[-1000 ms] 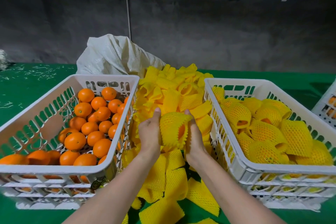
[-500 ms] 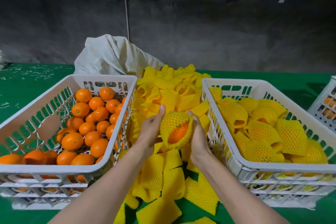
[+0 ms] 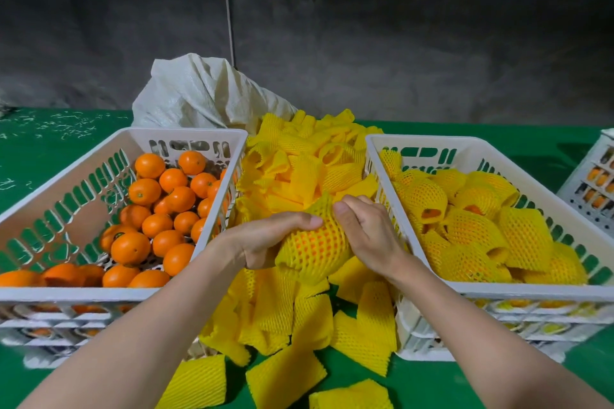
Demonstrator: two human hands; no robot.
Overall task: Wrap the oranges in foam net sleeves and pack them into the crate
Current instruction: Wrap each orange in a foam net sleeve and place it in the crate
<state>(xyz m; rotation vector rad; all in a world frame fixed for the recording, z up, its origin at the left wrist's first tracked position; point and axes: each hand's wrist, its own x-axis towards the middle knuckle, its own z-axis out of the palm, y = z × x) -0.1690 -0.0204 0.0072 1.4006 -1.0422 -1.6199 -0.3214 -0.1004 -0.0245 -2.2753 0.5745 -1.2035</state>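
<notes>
Between the two crates I hold an orange inside a yellow foam net sleeve [image 3: 315, 247]; its orange skin shows through the mesh. My left hand [image 3: 269, 237] grips it from the left, thumb on top. My right hand [image 3: 365, 232] grips its right side and pinches the sleeve's upper end. A white crate [image 3: 99, 292] on the left holds several bare oranges [image 3: 146, 191]. The white crate [image 3: 518, 290] on the right holds several sleeved oranges [image 3: 471, 232].
A heap of loose yellow sleeves [image 3: 299, 173] fills the gap between the crates and spills toward me over the green table [image 3: 40, 156]. A white woven sack [image 3: 206, 93] lies behind the heap. Another white crate [image 3: 594, 186] stands at the far right edge.
The sleeved orange has been turned and lowered; its open end faced me before, now the mesh covers it. Both hands have shifted from cupping its sides to gripping over the top.
</notes>
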